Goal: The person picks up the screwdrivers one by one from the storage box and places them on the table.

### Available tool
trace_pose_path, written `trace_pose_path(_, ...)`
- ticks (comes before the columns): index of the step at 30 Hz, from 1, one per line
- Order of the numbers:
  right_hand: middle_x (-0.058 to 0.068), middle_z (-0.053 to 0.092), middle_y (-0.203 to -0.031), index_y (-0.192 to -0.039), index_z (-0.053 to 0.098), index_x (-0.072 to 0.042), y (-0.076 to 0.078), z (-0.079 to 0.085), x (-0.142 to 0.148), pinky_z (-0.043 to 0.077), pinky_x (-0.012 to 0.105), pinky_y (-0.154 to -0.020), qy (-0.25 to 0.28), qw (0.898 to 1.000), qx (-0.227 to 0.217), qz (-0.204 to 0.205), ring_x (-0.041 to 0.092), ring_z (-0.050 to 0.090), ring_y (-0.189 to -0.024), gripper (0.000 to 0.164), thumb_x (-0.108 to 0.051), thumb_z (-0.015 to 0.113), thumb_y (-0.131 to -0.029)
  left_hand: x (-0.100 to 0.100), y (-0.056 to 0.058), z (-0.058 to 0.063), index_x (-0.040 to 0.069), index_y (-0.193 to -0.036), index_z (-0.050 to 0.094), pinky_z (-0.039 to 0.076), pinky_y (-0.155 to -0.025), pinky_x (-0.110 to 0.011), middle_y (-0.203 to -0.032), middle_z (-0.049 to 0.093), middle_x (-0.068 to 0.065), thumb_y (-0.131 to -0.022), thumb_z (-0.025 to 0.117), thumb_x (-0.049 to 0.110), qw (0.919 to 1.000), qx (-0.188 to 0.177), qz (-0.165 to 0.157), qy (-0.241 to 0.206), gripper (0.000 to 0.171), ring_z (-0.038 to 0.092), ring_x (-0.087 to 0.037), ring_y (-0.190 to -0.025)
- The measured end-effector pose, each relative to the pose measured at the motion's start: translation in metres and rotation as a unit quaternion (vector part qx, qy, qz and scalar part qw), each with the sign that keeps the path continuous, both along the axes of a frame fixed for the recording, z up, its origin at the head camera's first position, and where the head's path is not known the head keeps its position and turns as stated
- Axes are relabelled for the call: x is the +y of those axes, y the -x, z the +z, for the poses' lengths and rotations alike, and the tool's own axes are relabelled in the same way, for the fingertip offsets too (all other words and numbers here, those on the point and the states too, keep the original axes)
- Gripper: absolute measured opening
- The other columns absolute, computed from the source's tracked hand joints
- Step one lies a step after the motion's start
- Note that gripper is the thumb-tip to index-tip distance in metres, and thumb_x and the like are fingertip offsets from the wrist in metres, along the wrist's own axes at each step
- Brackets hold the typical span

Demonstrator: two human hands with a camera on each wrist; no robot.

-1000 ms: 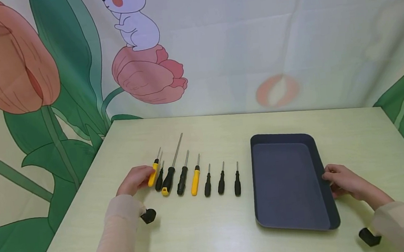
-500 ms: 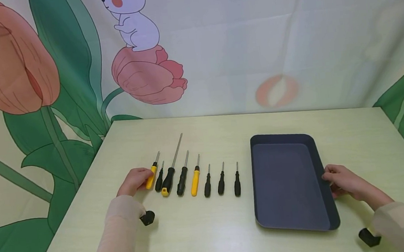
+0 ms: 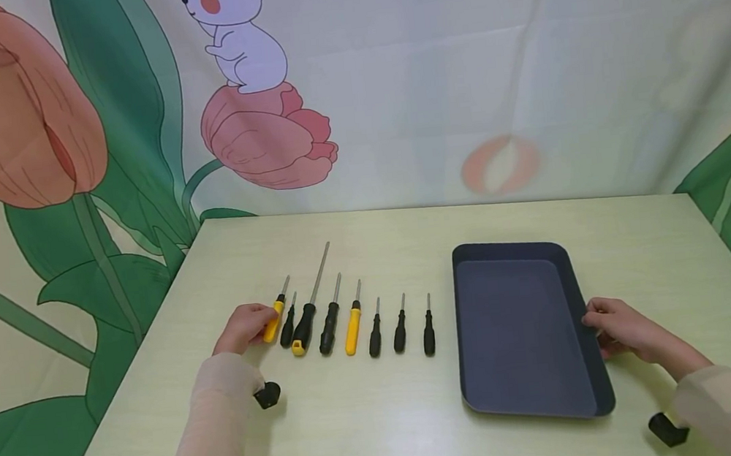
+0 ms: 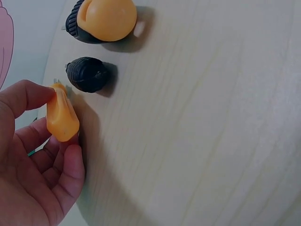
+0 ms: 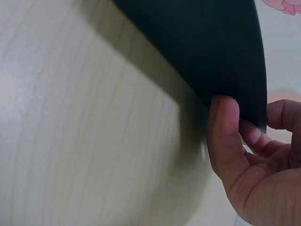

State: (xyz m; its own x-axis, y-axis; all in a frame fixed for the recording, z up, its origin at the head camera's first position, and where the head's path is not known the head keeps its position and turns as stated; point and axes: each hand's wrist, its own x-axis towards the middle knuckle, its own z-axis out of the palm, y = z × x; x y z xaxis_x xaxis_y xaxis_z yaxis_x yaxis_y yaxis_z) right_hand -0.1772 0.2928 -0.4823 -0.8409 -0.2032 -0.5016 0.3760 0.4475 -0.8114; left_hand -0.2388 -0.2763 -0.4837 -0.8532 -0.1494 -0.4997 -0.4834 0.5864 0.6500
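Observation:
My left hand [image 3: 244, 328] pinches the handle of a yellow screwdriver [image 3: 272, 326] at the left end of a row, its shaft pointing away. In the left wrist view, thumb and fingers hold that yellow handle [image 4: 63, 117] from both sides. Just right of it lies a small black screwdriver [image 3: 288, 331], apart from it, then a long black-and-yellow one [image 3: 305, 329]. On the right, my right hand [image 3: 626, 328] grips the right rim of a dark tray [image 3: 521, 338]. The right wrist view has the tray wall [image 5: 207, 47] between thumb and fingers.
The row continues with a black screwdriver [image 3: 329, 330], another yellow one [image 3: 353, 332] and three small black ones [image 3: 399, 335]. All lie on a pale wooden table [image 3: 372, 433]. A printed curtain [image 3: 393, 108] hangs behind its far edge.
The yellow screwdriver in my left hand has shifted slightly left and toward me, widening its gap from the small black one. My right hand and the tray have stayed in place.

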Motion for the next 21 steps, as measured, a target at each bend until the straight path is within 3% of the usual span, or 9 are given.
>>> trace_pose_path(12,0.003,0.049,-0.074,-0.078,0.036,-0.006,-0.0006,0.0024,-0.0026,0.048,0.029,-0.053,-0.003,1.000,-0.002,0.002,0.012,0.054,-0.057,0.010,-0.011,0.037,-0.087,0.0006,-0.0011,0.0013,-0.001,-0.104,0.055,0.041,-0.058,-0.021,-0.081,0.050,-0.004,-0.083,0.050,0.022,0.9995,0.018,0.003,0.026,0.032,0.046,-0.013,-0.067)
trace_pose_path(21,0.002,0.049,-0.073,-0.078,0.036,-0.007,-0.0010,0.0028,-0.0029,0.048,0.029,-0.052,-0.006,1.000,-0.006,-0.002,0.012,0.054,-0.057,0.010,-0.011,0.037,-0.087,0.0017,-0.0014,0.0069,0.000,-0.103,0.055,0.039,-0.055,-0.022,-0.075,0.049,-0.004,-0.082,0.052,0.025,0.9979,0.004,0.020,0.062,0.033,0.045,-0.015,-0.064)
